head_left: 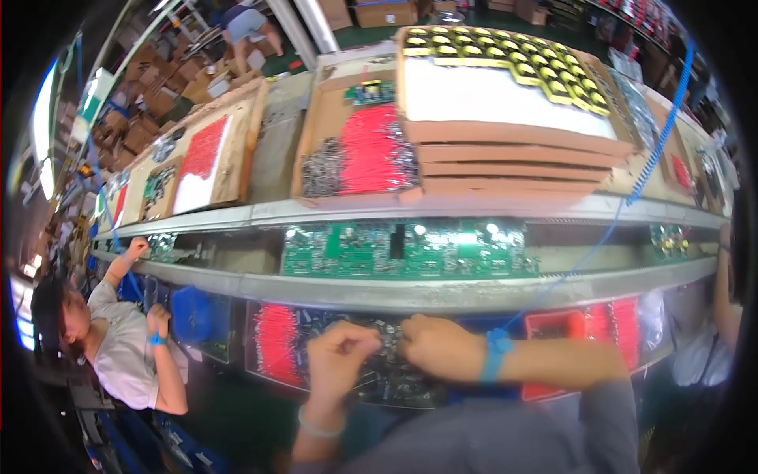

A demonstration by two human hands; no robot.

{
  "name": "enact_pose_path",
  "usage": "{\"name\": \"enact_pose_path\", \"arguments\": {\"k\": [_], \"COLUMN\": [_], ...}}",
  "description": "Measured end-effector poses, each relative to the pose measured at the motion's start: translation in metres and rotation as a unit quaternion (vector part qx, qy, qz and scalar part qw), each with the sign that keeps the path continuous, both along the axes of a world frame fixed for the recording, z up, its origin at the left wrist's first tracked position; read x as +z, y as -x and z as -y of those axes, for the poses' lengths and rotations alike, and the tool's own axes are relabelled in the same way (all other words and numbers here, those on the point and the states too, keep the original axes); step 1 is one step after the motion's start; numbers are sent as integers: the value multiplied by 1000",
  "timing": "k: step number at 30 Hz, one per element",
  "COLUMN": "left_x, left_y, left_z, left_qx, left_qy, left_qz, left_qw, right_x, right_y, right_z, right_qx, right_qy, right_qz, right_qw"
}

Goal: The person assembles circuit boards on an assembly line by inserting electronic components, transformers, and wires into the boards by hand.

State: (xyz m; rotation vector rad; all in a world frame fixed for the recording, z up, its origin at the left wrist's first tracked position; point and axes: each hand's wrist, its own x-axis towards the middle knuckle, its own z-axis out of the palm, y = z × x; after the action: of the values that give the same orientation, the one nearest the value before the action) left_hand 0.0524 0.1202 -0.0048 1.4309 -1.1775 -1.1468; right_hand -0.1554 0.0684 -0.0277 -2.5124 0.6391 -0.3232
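Observation:
My left hand (339,359) is closed in a pinch above a bin of small dark and silvery electronic parts (387,385); whatever it holds is too small to make out. Beside it, my right hand (433,343) has its fingers curled down at the same bin, and what lies in them is hidden. The two hands are close together but apart. A blue wrist strap (496,355) with a cord circles my right wrist. Beyond the hands, green circuit boards (410,251) with mounted components stand in a row on a rail line.
Red-sleeved parts (276,341) lie left of the bin, with a red tray (545,325) to the right. Behind the line are a carton of red parts (369,150) and stacked cardboard trays (513,162) topped with black-and-yellow parts (545,71). A co-worker (118,340) sits at left; a blue coiled cord (655,150) hangs at right.

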Motion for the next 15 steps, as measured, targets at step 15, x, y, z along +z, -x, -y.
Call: {"name": "enact_pose_path", "arguments": {"k": [15], "left_x": [-15], "left_y": [101], "left_z": [90], "left_qx": [-206], "left_qy": [136], "left_qz": [151], "left_qw": [957], "right_x": [40], "right_y": [76], "right_z": [-23], "right_qx": [-86], "right_qy": [-86], "right_qz": [183], "right_qw": [975]}}
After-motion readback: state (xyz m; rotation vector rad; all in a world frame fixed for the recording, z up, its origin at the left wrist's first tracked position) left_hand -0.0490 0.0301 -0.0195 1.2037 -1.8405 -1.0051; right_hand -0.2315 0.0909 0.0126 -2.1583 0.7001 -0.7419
